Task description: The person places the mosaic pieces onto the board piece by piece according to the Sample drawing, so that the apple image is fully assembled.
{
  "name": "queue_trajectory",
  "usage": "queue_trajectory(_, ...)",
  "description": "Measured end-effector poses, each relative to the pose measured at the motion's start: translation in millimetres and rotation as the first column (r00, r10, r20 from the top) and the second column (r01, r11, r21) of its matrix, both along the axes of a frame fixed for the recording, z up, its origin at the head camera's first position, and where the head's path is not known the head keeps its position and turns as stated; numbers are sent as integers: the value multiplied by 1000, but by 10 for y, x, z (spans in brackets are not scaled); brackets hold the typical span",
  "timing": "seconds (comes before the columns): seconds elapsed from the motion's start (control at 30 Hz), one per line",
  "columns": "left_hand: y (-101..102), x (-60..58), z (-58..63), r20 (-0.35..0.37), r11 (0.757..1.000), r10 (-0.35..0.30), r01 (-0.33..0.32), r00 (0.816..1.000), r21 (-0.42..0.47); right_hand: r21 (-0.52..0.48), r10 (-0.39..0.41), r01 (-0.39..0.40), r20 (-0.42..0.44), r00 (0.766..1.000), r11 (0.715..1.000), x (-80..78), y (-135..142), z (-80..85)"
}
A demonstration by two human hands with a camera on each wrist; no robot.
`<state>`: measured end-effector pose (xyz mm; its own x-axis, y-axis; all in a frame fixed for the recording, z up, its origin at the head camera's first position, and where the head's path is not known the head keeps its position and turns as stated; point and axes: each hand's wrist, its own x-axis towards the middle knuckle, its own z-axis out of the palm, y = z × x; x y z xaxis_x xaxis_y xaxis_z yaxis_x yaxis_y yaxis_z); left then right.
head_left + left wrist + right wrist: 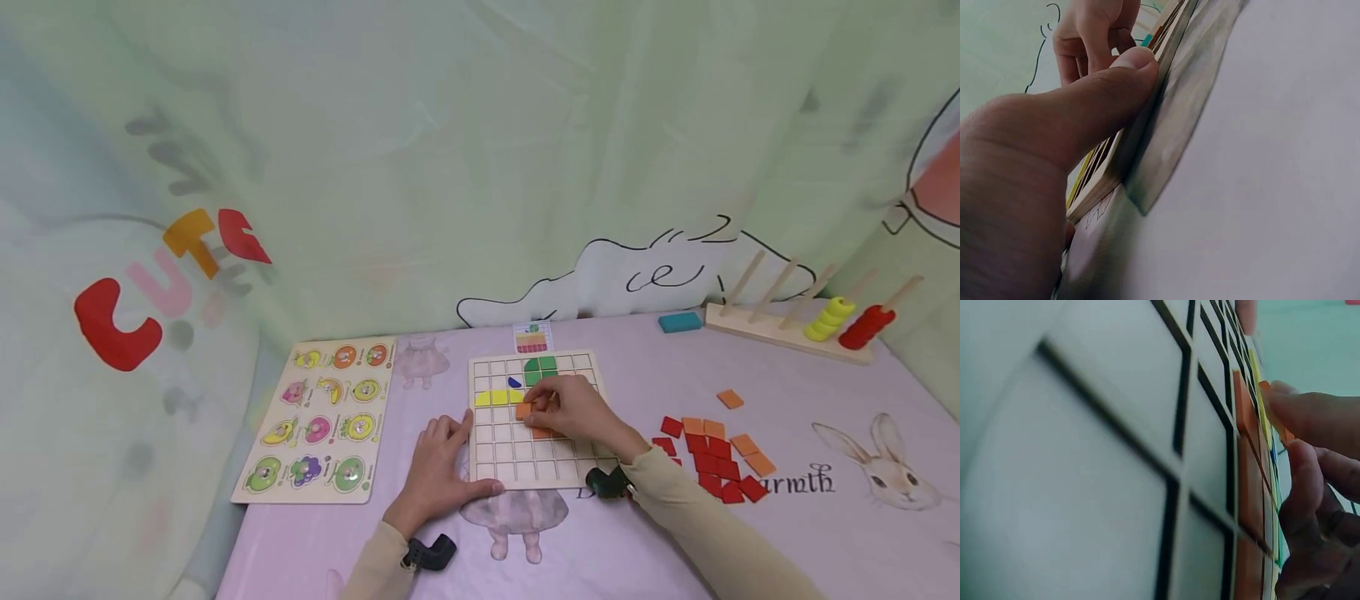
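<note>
A wooden grid board (495,454) lies flat on the table. Between thumb and fingertips, my right hand (573,408) pinches an orange square tile (522,411) over the grid, just below the yellow pieces (491,397). In the right wrist view, other orange tiles (1250,481) sit on the grid near the held one (1288,436). Green pieces (540,364) occupy the far part, and a dark blue curved piece (514,382) lies left of them. My left hand (438,471) touches the board's near left corner, its thumb (1104,94) stretched along the near edge.
Right of the board lie loose red tiles (712,458) and orange tiles (759,461). A small pattern card (532,337) sits behind it. To the left is a fruit puzzle board (330,454). A teal block (679,322) and a peg stand with rings (787,335) stand at the back right.
</note>
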<state>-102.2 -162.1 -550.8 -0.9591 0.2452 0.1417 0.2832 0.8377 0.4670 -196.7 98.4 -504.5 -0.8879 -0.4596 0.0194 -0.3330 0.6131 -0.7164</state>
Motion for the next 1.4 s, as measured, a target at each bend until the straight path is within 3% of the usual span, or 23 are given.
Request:
queue_trajectory(0.2, 8, 3, 2, 0, 1000, 0, 0, 1000, 3, 64, 11, -10, -18, 1000, 998, 9, -71, 1)
queue_trajectory(1.07, 3, -2, 7, -7, 1000, 8, -8, 1000, -14, 120, 25, -16, -74, 997, 993, 7, -130, 64)
queue_trajectory(1.23, 6, 1, 1, 5, 1000, 9, -9, 1000, -5, 74, -21, 25, -53, 998, 997, 19, 92, 148)
queue_trajectory(1.4, 12, 8, 18, -4, 1000, 2, -2, 1000, 0, 94, -132, 133, -20, 991, 987, -4, 679, 180)
